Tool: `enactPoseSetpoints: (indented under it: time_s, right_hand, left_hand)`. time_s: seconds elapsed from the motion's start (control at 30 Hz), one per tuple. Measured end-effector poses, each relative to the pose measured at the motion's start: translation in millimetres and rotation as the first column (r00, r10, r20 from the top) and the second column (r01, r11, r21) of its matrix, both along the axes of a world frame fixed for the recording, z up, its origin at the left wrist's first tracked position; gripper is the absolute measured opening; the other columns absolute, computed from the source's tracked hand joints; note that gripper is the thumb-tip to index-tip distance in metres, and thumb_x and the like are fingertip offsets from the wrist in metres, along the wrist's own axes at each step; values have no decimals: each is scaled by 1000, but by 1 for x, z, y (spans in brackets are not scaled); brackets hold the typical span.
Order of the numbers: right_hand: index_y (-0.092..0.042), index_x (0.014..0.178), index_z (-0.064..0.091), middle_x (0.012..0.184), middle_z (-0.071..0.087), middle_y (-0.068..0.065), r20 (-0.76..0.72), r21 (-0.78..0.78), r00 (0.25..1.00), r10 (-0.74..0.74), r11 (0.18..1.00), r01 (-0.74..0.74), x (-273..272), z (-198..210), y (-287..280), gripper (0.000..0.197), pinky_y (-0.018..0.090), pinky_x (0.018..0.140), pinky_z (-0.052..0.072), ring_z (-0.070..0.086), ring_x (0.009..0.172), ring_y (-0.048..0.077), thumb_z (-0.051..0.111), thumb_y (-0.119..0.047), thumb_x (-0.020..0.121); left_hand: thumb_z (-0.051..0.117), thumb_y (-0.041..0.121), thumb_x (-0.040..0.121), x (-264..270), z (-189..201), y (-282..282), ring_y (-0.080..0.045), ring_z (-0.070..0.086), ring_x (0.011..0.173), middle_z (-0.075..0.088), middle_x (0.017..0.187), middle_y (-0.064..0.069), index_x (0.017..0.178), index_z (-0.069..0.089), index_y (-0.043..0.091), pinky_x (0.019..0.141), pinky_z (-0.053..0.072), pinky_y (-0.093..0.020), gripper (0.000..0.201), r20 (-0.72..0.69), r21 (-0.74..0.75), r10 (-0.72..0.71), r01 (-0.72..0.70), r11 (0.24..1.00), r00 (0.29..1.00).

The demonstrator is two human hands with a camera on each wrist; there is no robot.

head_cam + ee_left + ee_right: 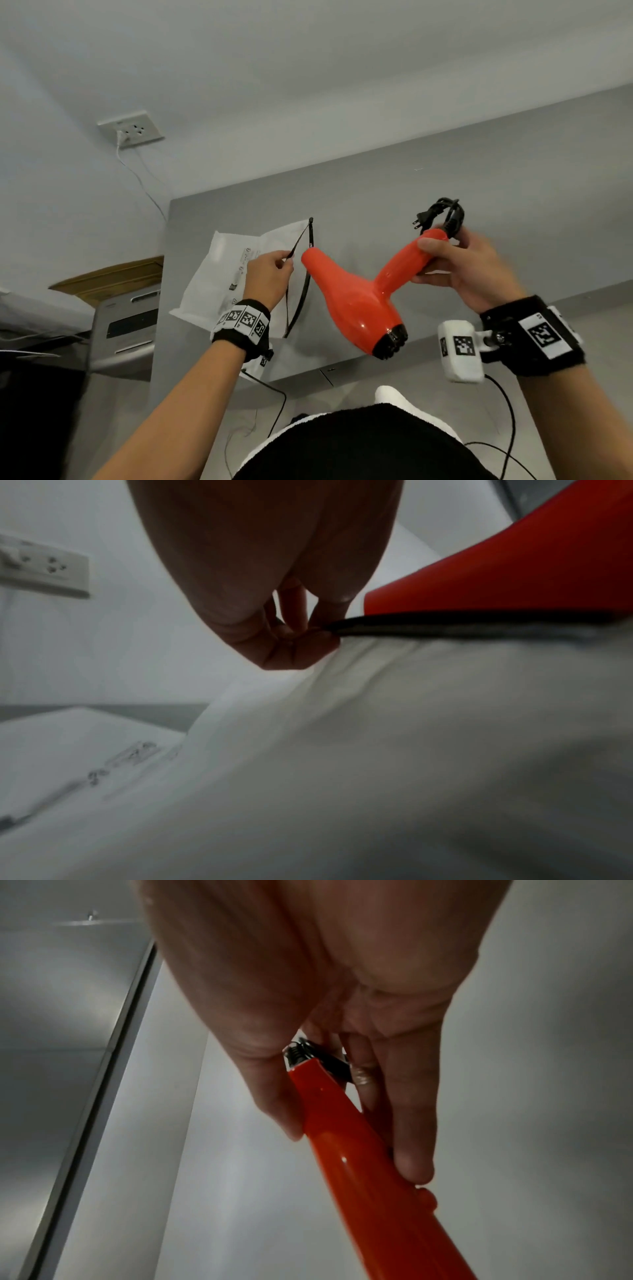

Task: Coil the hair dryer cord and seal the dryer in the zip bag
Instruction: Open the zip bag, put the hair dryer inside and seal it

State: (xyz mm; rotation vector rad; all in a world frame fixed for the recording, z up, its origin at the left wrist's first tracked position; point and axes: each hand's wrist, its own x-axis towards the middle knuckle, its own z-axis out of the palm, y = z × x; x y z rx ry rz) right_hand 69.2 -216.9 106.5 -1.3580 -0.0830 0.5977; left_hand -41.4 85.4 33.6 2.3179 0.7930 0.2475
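The cord (445, 214) looks already coiled, so the step in hand is judged to be feeding the hair dryer (352, 298) nozzle-first into the zip bag (219, 274).

The right hand (469, 270) has its grip clamped round the dryer's handle. It holds the dryer in the air over the tabletop (445, 164), with the coil bunched at the handle's end and the plug (420, 219) sticking out. The nozzle is just at the bag's mouth and seems not yet inside.

The bag lies by the left edge of the tabletop. The left hand (269, 274) pinches one black zip strip (462, 620) between thumb and fingertips, so that grip is closed on the strip, and it pulls that lip away from the other.

To do this well:
- Keep the pinched lip lifted and drawn wide so the mouth gapes.
- Slide the nozzle in low along the bag's lower sheet.
- Follow with the body, then the handle and coil together.
- Hold the coil against the handle, so that no loop springs loose or the plug snags the zip.
- Make sure nothing lies across the strips before they are pressed shut.

Counted: one dryer, one coiled cord, one plug with two prongs showing, one bag with two zip strips, two hands, and one wall socket (132, 129).
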Motion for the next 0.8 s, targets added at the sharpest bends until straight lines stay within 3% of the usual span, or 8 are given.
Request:
enactPoseSetpoints:
  time_s: [0.1,0.23,0.3,0.4,0.5,0.6,0.67,0.8]
  right_hand:
    - [-13,111,64,91,65,16,10,-63,999,46,997,-45,-12,0,17,26,54,74,62,67,73,34,73,-7,87]
    - [-7,119,60,95,63,18,-41,-45,999,-27,999,25,-21,-6,40,35,52,73,62,67,66,30,73,-7,87]
    - [-7,119,59,95,65,16,-54,-23,992,-113,993,112,-21,-8,49,34,48,70,62,69,63,27,73,-8,88]
    - [-8,119,58,97,67,14,-70,29,968,-242,969,245,-21,-8,59,36,46,70,62,71,67,27,73,-6,87]
    - [-11,111,57,101,67,14,-83,81,938,-335,936,342,-22,-6,67,31,46,73,63,72,73,28,74,-4,86]
    - [-15,100,58,106,69,17,-47,76,925,-378,922,381,-32,-5,79,27,43,75,64,73,87,29,76,-5,82]
    - [-18,98,58,112,68,17,-17,65,921,-389,919,389,-39,-7,84,28,39,76,64,73,99,30,77,-5,81]
    - [-23,100,62,105,69,2,200,2,919,-339,938,346,-51,-12,85,32,36,84,61,71,100,13,82,-13,77]
  left_hand:
    - [59,19,100,6,19,-11,-18,64,101,76,111,-6,123,74,14,102,48,-33,28,96,39,-60,56,998,994]
    - [58,20,101,2,33,-33,-16,64,94,72,98,1,120,76,19,91,51,-33,26,91,93,-274,266,959,957]
    - [56,23,101,-3,35,-43,-15,64,96,72,100,3,119,75,21,92,50,-33,26,98,119,-331,319,940,939]
    - [57,25,102,-6,41,-50,-9,65,98,75,107,7,121,73,21,95,51,-28,25,179,59,-302,296,953,936]
    - [58,25,103,-6,50,-62,1,59,81,65,86,16,126,70,21,85,50,-22,26,194,29,-339,340,940,921]
    - [60,23,102,2,58,-77,3,57,70,60,73,13,125,70,21,72,45,-10,25,270,13,-308,316,949,912]
    - [59,23,101,11,63,-84,3,55,68,59,74,11,125,68,20,67,43,-7,26,310,-17,-245,264,964,918]
    - [58,21,101,22,70,-85,-3,55,64,58,73,5,124,67,21,66,48,-12,25,343,-92,-160,203,975,925]
